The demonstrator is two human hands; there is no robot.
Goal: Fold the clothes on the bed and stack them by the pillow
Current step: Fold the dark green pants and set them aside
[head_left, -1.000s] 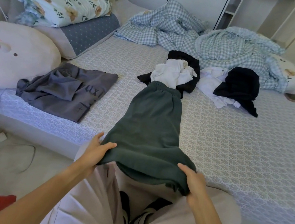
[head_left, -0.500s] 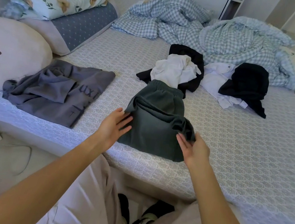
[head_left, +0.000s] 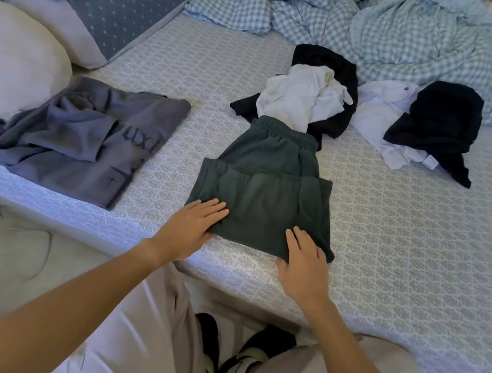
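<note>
Trousers point(head_left: 263, 202) of dark green lie folded on the near part of the bed point(head_left: 407, 254), their waistband at the far end and a doubled layer lying across the near half. We see the left hand point(head_left: 190, 225) resting flat on the near left corner of the fold, fingers straight and together, gripping nothing. We see the right hand point(head_left: 302, 260) at the near right corner, fingers straight on the cloth; whether its thumb tucks under the edge we cannot tell. To the left, beside a round pale cushion point(head_left: 5, 68), lies a folded grey garment point(head_left: 82, 137) (dark lettering on it). Just beyond the waistband sits a white garment point(head_left: 303, 97) on a black one point(head_left: 344, 69). To the right, another black piece point(head_left: 440, 122) lies over a white shirt point(head_left: 379, 111). Farther off are a checked duvet point(head_left: 365, 23) and pillows point(head_left: 115, 8).
</note>
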